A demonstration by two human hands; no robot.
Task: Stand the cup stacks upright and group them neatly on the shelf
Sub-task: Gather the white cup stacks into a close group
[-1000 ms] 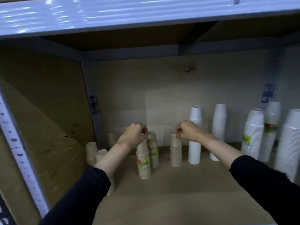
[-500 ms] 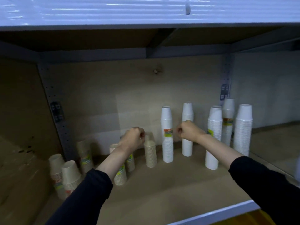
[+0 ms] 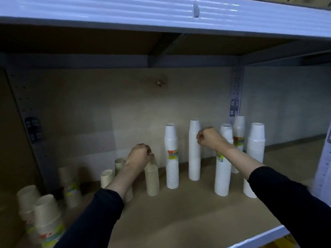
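Upright cup stacks line the brown shelf board. Several tall white stacks stand at centre and right: one with a label, a plain one, and three more. Beige stacks stand left of them: one in front of my left hand, two behind my forearm, and a shadowed one. Two wide stacks stand at the lower left. My left hand is a curled fist, holding nothing, above the beige stack. My right hand, also a fist, hovers beside the plain white stack.
A pale metal shelf beam runs overhead. Perforated uprights stand at the back left and back right. The shelf's front lip shows at the lower right, with a neighbouring bay beyond.
The view has swung right and slightly nearer, so the stacks sit further left in frame. Both fists stay curled; the right hand now sits higher than the left.
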